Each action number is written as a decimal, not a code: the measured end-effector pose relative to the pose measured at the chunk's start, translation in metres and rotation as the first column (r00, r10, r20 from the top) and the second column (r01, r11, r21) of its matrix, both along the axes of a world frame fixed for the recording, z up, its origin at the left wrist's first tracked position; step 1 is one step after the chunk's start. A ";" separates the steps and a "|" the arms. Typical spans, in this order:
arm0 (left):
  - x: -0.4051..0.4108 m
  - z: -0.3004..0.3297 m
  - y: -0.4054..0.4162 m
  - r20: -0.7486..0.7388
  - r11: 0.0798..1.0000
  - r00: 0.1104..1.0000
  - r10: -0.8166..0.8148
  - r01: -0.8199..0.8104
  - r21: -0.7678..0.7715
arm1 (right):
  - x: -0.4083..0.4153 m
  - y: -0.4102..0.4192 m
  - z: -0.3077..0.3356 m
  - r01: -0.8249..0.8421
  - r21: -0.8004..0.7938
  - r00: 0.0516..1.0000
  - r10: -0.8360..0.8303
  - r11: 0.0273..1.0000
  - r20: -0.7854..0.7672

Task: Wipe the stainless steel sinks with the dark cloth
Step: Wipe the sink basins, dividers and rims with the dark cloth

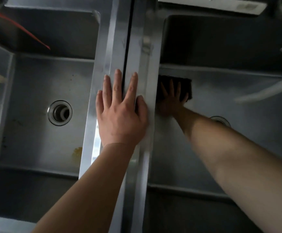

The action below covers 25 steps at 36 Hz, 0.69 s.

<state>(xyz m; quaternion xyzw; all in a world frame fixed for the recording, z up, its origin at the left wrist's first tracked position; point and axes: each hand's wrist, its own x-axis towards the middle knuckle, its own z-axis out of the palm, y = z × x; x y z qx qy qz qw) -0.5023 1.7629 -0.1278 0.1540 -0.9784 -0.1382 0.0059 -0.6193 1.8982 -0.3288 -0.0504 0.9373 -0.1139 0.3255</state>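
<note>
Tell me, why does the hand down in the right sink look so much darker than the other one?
Head view: the right hand, pressing the dark cloth, sits in the right sink's shadow; the left hand lies on the lit divider rim; edges blur.

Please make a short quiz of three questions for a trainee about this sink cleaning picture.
1. True or false: the dark cloth is in the left sink.
2. Which hand presses the cloth? A) left hand B) right hand
3. Fill in: the left hand rests flat on the ___ between the two sinks.

Key: 1 false, it lies in the right sink. 2 B. 3 the steel divider.
</note>
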 end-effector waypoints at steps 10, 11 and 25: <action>0.002 0.006 0.002 0.068 1.000 0.998 -0.004 0.003 0.008 | 0.206 0.122 -0.005 -0.807 0.009 0.585 0.800 0.591 -0.132; 0.002 0.005 0.001 0.068 1.000 0.998 -0.008 0.007 0.006 | 0.218 0.134 -0.003 -0.867 0.033 0.489 0.861 0.498 -0.140; 0.038 0.019 0.049 -0.244 0.932 0.934 -0.260 0.309 0.188 | 0.247 0.193 0.014 -0.659 0.161 0.747 0.664 0.735 0.029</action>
